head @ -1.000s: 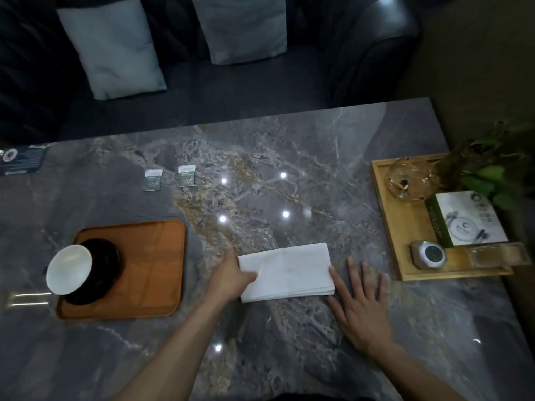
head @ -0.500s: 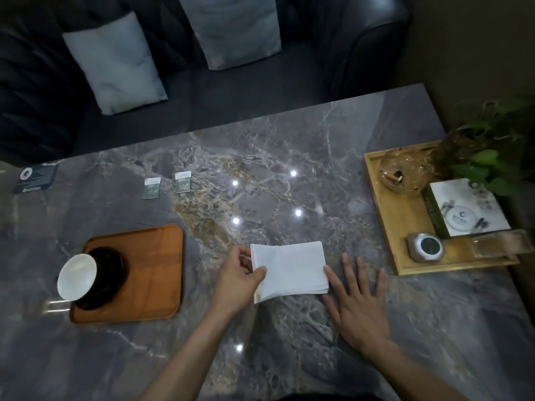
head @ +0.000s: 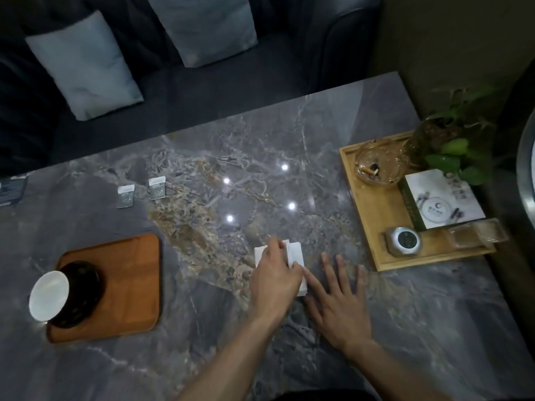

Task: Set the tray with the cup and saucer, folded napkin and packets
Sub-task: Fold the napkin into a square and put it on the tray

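A white napkin lies folded on the marble table's middle, mostly under my left hand, which grips its folded-over left half. My right hand lies flat on the table, fingers spread, with its thumb edge touching the napkin's right side. At the left sits the brown wooden tray with a white cup on a dark saucer at its left end. Two small packets lie on the table beyond the tray.
A light wooden tray at the right holds a glass ashtray, a white box, a round metal item and a plant. A dark card lies at the left edge. A sofa with cushions stands behind the table.
My left hand has carried the napkin's left side over to the right, so the napkin is now much narrower. The right hand has stayed flat beside it.
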The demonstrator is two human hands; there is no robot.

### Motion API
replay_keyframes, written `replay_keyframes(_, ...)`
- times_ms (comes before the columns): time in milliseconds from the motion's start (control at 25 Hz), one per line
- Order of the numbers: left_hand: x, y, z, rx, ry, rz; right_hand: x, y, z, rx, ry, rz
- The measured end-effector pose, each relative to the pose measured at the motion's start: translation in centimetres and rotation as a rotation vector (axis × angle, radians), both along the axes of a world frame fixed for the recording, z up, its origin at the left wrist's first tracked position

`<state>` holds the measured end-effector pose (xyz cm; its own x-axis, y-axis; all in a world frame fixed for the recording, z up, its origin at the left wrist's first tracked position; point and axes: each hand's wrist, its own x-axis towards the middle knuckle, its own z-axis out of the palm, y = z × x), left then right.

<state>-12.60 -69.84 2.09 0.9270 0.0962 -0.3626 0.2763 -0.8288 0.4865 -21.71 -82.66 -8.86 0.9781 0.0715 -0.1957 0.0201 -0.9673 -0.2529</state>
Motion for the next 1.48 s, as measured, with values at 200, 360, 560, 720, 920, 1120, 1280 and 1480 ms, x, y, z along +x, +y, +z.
replay_keyframes(200, -0.3, -0.9, -1.9, 0.055, 0.059, -0.097, -0.1, 0.0, -0.1, 0.011, -0.005, 0.009)
replay_keyframes(360, -0.5, 0.1, -2.9, -0.089, 0.121, -0.102, 0.1, 0.1, 0.2, 0.023, 0.004, -0.011)
replay_keyframes(560, -0.8, 3.9, -3.4, -0.405, 0.014, -0.056, 0.3, -0.1, 2.2, 0.291, -0.093, -0.143)
replay_keyframes(720, -1.5, 7.6, -4.2, -0.134, -0.297, -0.172, 2.2, 2.1, 4.6, 0.361, -0.284, -0.067)
replay_keyframes(920, -2.2, 8.2, -6.2, 0.131, -0.362, -0.477, 5.3, 5.5, 5.1, 0.096, -0.201, 0.233)
replay_keyframes(1120, -2.0, 8.5, -8.3, 0.263, -0.241, -0.562, 6.4, 3.3, 3.0, -0.005, -0.039, 0.239)
replay_keyframes(1280, -1.9, 9.0, -9.3, 0.316, -0.204, -0.603, 6.3, 1.7, 2.1, -0.027, 0.038, 0.237)
replay_keyframes(1480, -1.9, 8.8, -9.5, 0.325, -0.170, -0.606, 6.5, 1.7, 1.7, -0.020, 0.077, 0.234)
